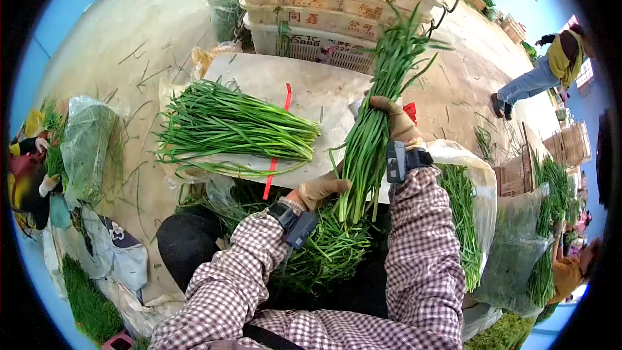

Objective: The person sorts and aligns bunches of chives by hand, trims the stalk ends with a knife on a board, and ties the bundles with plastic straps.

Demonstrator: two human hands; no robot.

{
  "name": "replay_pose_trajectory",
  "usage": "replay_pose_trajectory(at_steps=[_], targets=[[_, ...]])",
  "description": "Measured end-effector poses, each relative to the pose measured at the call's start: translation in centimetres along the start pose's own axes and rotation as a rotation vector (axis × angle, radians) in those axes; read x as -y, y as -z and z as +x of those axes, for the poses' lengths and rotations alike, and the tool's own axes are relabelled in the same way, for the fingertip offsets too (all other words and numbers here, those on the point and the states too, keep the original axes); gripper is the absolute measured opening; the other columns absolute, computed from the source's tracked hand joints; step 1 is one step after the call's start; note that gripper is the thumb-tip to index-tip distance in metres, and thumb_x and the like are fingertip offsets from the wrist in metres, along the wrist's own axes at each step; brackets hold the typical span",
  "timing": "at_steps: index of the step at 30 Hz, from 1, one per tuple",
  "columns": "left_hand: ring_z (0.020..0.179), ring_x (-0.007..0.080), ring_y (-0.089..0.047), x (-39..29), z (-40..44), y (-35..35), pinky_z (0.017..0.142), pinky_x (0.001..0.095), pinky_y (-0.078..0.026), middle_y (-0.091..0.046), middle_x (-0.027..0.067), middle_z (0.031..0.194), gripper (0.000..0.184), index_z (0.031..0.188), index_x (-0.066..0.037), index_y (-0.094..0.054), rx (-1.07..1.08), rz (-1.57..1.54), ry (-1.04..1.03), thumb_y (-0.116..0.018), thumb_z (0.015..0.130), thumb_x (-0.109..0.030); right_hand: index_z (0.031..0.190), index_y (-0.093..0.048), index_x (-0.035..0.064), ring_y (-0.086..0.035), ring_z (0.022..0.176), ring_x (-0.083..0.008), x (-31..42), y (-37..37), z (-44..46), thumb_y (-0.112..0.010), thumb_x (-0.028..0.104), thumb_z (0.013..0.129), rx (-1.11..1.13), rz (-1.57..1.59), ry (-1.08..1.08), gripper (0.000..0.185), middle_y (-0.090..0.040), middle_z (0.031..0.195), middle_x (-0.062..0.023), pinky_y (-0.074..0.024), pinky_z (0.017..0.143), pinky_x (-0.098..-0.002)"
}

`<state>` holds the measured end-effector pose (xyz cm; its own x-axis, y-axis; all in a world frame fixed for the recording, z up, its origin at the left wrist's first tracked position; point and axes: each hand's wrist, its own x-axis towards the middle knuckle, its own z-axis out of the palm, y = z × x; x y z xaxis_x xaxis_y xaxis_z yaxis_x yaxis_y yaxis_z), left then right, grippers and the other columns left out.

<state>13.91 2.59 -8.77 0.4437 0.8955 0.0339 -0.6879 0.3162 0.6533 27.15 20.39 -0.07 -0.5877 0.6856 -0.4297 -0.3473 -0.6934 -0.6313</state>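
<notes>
My right hand [393, 120], in a tan work glove, is wrapped round the middle of a bunch of garlic chives [366, 155]. The bunch is tilted, its leafy tips up near the crates and its pale cut ends toward my lap. At its lower end my left hand [324, 191], also gloved, closes on the stems; some of its fingers are hidden. A larger pile of garlic chives [240, 123] lies on the white board [259, 71] to the left, across a red strip [269, 178]. More loose chives [330, 253] fill the space below my hands.
Stacked white plastic crates [311, 19] stand beyond the board. Bagged greens [87, 149] are at the left, near another person's gloved hand [48, 185]. Chives in a clear bag [463, 220] stand by my right arm. A person in jeans [531, 84] walks at the right.
</notes>
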Motion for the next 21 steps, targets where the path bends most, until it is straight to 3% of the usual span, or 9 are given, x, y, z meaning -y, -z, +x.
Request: replay_pose_trajectory(at_steps=[5,7,9,11,13,15,18,19,21], targets=[[0.109,0.0226,-0.063,1.6,0.6,-0.2,0.093,0.0392,-0.054,-0.062,0.0096,0.124,0.059,0.137,-0.004,-0.048,-0.296,-0.144,0.061,-0.073,0.084,-0.013,0.102,-0.067,0.0060,-0.069,0.074,-0.0250,-2.5,1.6,4.3,-0.076,0.018,0.081,-0.082,-0.069,-0.151,0.026,-0.072,0.089,-0.0096,-0.0585,0.069,-0.0382],[0.100,0.0227,-0.067,2.1,0.5,0.3,0.086,0.0403,-0.058,-0.066,0.0092,0.117,0.050,0.131,-0.004,-0.053,-0.379,-0.307,0.157,-0.071,0.085,-0.011,0.129,-0.057,0.0010,-0.067,0.097,-0.0252,-2.4,1.1,3.8,-0.074,0.042,0.084,-0.232,-0.447,-0.174,0.063,-0.067,0.119,-0.0137,-0.0536,0.085,-0.0366],[0.084,0.0222,-0.070,2.3,0.8,0.4,0.071,0.0388,-0.062,-0.070,0.0098,0.103,0.042,0.123,-0.003,-0.058,-0.489,-0.398,0.177,-0.072,0.085,-0.014,0.141,-0.043,-0.0030,-0.058,0.116,-0.0277,-1.9,2.3,3.9,-0.070,0.048,0.086,-0.288,-1.008,0.016,0.080,-0.054,0.137,-0.0186,-0.0493,0.092,-0.0366],[0.082,0.0226,-0.071,3.2,0.9,1.8,0.071,0.0395,-0.062,-0.070,0.0099,0.102,0.041,0.122,-0.002,-0.058,-0.407,-0.526,0.227,-0.072,0.085,-0.015,0.146,-0.036,-0.0022,-0.051,0.127,-0.0313,-0.6,3.1,1.5,-0.071,0.049,0.084,-0.426,-0.955,-0.132,0.088,-0.045,0.145,-0.0236,-0.0452,0.099,-0.0350],[0.080,0.0224,-0.071,3.4,1.2,1.5,0.068,0.0379,-0.062,-0.070,0.0103,0.100,0.038,0.121,-0.002,-0.059,-0.414,-0.538,0.163,-0.070,0.087,-0.015,0.149,-0.034,0.0032,-0.053,0.124,-0.0270,0.1,5.9,-0.6,-0.070,0.046,0.086,-0.445,-1.239,0.047,0.084,-0.047,0.141,-0.0259,-0.0489,0.092,-0.0307],[0.078,0.0225,-0.071,3.4,1.3,1.4,0.067,0.0373,-0.062,-0.070,0.0105,0.098,0.035,0.118,-0.002,-0.060,-0.436,-0.470,0.140,-0.070,0.088,-0.016,0.141,-0.044,0.0065,-0.060,0.113,-0.0246,-0.3,10.4,-3.5,-0.066,0.034,0.090,-0.253,-1.467,-0.012,0.062,-0.057,0.130,-0.0205,-0.0508,0.085,-0.0272],[0.077,0.0231,-0.070,3.2,1.4,1.5,0.067,0.0377,-0.062,-0.071,0.0104,0.095,0.031,0.113,-0.003,-0.061,-0.441,-0.374,0.220,-0.070,0.088,-0.018,0.123,-0.063,0.0061,-0.066,0.091,-0.0195,-4.1,12.5,-7.3,-0.059,0.026,0.095,-0.220,-1.119,-0.115,0.034,-0.070,0.106,-0.0093,-0.0509,0.076,-0.0260],[0.077,0.0231,-0.070,3.7,1.6,1.7,0.067,0.0386,-0.062,-0.070,0.0103,0.095,0.030,0.112,-0.003,-0.062,-0.406,-0.426,0.211,-0.071,0.088,-0.019,0.121,-0.064,0.0044,-0.065,0.087,-0.0174,-5.1,7.0,-10.4,-0.058,0.031,0.096,-0.276,-0.906,-0.133,0.037,-0.071,0.101,-0.0093,-0.0500,0.075,-0.0266],[0.078,0.0233,-0.070,3.5,1.9,1.3,0.070,0.0384,-0.061,-0.070,0.0099,0.096,0.031,0.112,-0.004,-0.062,-0.363,-0.415,0.217,-0.072,0.087,-0.021,0.119,-0.063,0.0006,-0.065,0.086,-0.0196,-9.7,11.3,-8.7,-0.056,0.036,0.096,-0.161,-1.165,0.095,0.043,-0.070,0.100,-0.0122,-0.0498,0.077,-0.0309]])
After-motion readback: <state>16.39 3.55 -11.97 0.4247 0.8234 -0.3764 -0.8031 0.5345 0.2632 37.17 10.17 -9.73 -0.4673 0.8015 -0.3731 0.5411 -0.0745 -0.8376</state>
